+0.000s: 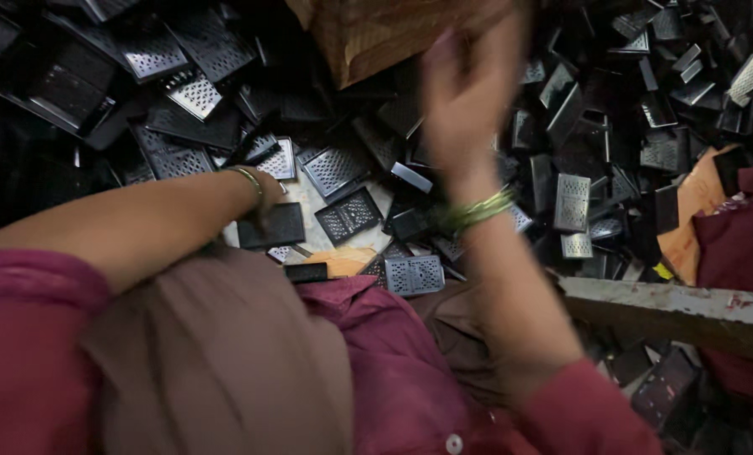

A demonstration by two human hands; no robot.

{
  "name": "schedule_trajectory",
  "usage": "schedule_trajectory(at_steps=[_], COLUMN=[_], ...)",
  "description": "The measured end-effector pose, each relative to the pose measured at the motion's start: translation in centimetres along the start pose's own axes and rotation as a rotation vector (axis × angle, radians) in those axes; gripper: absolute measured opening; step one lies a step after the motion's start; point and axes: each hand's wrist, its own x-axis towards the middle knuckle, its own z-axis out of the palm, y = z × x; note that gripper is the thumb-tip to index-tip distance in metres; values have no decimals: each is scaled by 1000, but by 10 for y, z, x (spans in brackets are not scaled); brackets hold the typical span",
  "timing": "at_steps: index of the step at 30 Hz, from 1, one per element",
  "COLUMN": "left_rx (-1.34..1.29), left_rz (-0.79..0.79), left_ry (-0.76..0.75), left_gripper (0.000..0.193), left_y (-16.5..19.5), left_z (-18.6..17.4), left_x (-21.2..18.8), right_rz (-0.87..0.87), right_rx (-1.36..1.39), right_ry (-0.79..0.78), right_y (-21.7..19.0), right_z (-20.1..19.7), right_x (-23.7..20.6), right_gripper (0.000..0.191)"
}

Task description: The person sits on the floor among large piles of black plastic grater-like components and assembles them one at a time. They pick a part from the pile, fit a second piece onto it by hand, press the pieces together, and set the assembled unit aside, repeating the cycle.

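A person seated among a heap of dark perforated metal plates, sorting by hand

The left hand (263, 202) lies low, closed on a flat black rectangular plate (272, 226) as if lifting it off the pile; the right hand (469, 93) is raised and blurred, so its grip cannot be told. Perforated plates (349, 212) cover the floor all round, near a brown woven basket (376, 34) and a worn grey plank (671, 307) in a dim room

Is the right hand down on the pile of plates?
No, the right hand is raised and blurred above the plates, near a wooden box.
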Motion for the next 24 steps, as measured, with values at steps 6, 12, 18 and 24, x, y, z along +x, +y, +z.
schedule_trajectory(at_steps=[6,12,18,24], left_rx=[165,50,195,264], left_rz=[-163,-236,176,345], left_ry=[5,227,1061,934], left_gripper=[52,45,59,78], left_y=[10,10,65,97], left_z=[6,-19,-74,-82], left_x=[18,4,17,65], right_rz=[-54,-130,-265,-111], right_rx=[115,-204,-193,186], right_ry=[-892,-1187,-999,-880], right_y=[-22,-25,-40,-35], right_z=[33,31,28,18], right_x=[-159,-159,-173,-189], right_gripper=[60,25,35,41])
